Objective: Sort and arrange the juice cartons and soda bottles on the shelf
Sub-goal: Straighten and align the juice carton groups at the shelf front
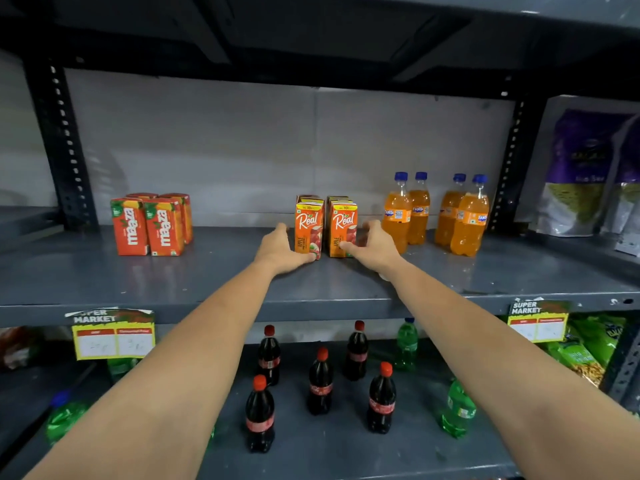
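Observation:
Orange Real apple juice cartons stand in two short rows mid-shelf, a left front carton and a right front carton with more behind. My left hand cups the left carton's side, thumb at its lower front. My right hand presses the right carton's side, thumb on its front. Red Maaza cartons sit in a block at the left. Orange Fanta bottles with blue caps stand at the right in two pairs, one pair near my right hand, the other farther right.
The grey metal shelf has upright posts at both ends. Purple and white bags fill the neighbouring bay at the right. On the lower shelf stand several cola bottles and green bottles. Price tags hang from the shelf edge.

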`<state>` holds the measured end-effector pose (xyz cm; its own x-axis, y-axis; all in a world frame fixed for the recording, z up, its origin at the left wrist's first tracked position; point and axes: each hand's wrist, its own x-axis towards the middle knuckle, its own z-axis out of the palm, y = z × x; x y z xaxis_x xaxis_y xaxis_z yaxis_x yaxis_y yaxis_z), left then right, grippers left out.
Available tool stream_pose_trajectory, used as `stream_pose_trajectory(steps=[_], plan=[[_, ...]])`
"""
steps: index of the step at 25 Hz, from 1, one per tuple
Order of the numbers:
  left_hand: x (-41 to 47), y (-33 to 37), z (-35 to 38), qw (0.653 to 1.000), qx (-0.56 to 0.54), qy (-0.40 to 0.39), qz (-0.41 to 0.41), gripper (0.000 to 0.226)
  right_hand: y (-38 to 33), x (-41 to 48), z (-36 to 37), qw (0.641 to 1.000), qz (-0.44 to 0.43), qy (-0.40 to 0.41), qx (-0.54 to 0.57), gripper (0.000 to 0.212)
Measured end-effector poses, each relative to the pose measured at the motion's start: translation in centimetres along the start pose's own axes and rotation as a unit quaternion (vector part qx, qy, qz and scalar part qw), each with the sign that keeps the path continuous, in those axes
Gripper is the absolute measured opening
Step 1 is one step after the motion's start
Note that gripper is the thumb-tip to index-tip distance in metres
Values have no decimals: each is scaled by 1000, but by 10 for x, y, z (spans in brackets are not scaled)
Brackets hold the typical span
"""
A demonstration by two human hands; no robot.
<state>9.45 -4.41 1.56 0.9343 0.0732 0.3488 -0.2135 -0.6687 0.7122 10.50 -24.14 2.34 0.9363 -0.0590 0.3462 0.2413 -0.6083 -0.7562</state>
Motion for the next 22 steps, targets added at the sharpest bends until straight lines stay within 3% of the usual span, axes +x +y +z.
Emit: stream_pose_trajectory(steps=[4,9,22], plan=[[9,-1,3,999,3,-36,-5,49,1,2,0,1000,-5,-29,-1,54],[13,2,8,1000,29,-13,1,46,1,2,0,999,-3,-34,18,44],[19,2,7,999,15,-7,-32,51,-1,6,1,999,21,-33,-32,46]])
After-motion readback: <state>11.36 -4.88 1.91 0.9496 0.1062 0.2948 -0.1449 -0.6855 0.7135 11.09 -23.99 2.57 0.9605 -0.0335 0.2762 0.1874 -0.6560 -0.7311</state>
